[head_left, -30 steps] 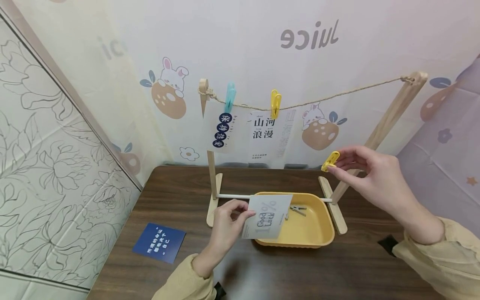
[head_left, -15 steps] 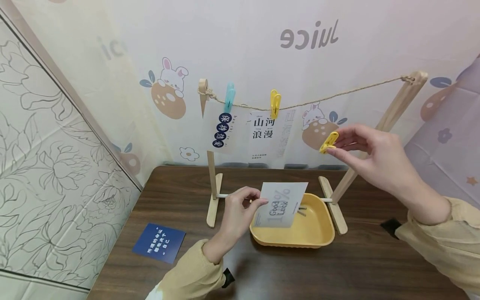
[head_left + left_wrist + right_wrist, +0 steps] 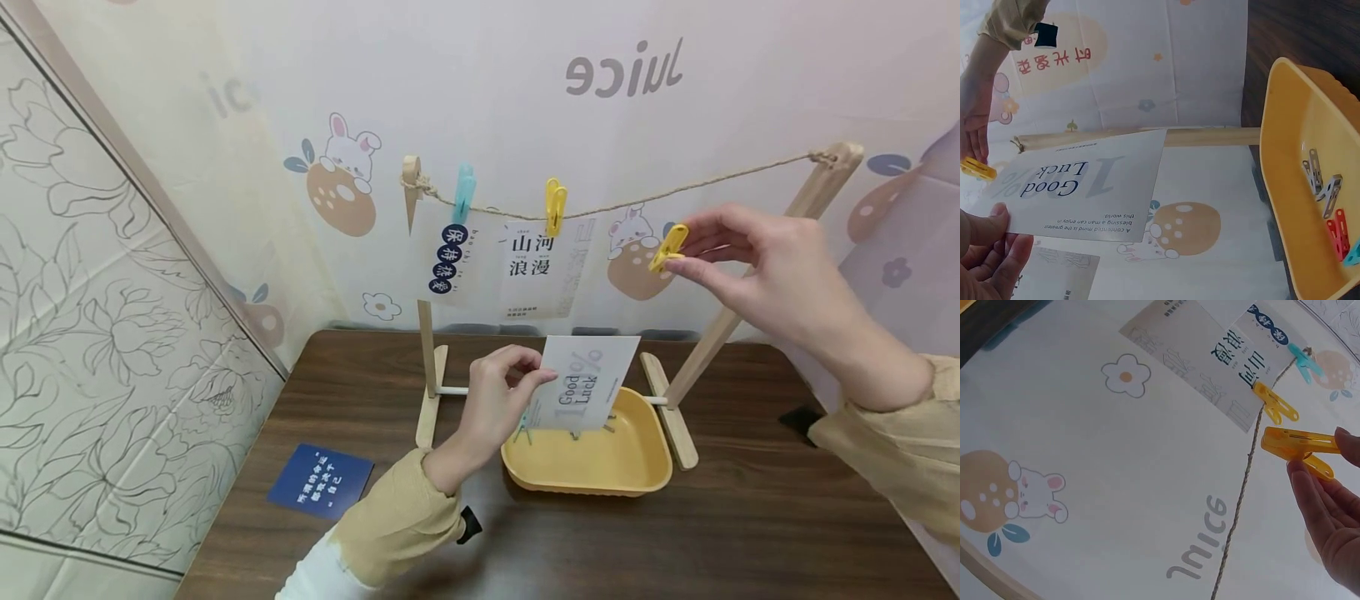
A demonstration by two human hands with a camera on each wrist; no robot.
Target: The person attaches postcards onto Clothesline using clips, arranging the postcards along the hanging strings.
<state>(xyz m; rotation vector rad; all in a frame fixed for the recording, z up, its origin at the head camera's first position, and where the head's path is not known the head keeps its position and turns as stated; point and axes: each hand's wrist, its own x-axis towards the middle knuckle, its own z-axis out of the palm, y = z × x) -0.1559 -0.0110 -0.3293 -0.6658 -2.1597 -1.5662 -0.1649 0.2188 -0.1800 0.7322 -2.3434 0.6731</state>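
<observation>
The left hand (image 3: 498,400) pinched a card (image 3: 588,383) upright over the yellow tray (image 3: 592,462) on the worktop (image 3: 675,533). The right hand (image 3: 772,271) pinched a yellow peg (image 3: 668,247) just below the string (image 3: 675,190), right of the hung cards.

The tray (image 3: 645,475) sits on the table (image 3: 712,542) between the rack's feet. Left of the tray lies a card (image 3: 321,492); above it runs the string (image 3: 637,201) with two hung cards.
</observation>
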